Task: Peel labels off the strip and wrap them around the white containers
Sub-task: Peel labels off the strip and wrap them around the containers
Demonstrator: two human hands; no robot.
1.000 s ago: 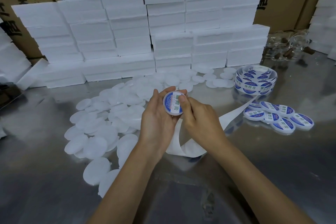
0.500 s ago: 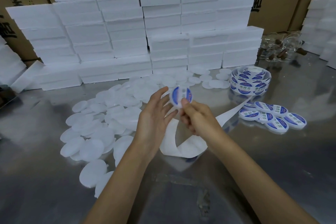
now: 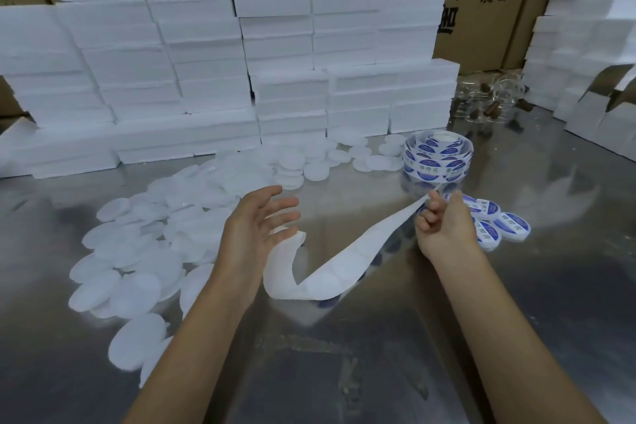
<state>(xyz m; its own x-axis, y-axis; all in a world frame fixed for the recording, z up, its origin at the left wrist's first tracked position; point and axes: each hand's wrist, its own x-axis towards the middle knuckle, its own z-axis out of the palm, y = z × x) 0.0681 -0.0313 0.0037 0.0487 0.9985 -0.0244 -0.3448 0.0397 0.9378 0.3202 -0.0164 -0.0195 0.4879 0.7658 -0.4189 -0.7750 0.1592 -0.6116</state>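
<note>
step looks like peeling the next label: best to pull the strip [image 3: 344,262] taut and lift the label edge cleanly. right hand [image 3: 444,227] pinches the strip near the label roll [image 3: 437,158]. left hand [image 3: 254,234] hangs released, fingers spread, holding nothing. blank containers [image 3: 137,251] sit left, labelled containers [image 3: 502,224] right.

Labelled container [image 3: 509,225] down; hands [image 3: 444,224] apart.

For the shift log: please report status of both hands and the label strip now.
Left hand open, holding nothing. Right hand pinches label strip near the roll. Unlabelled white containers beside left hand. No obstruction visible.
</note>
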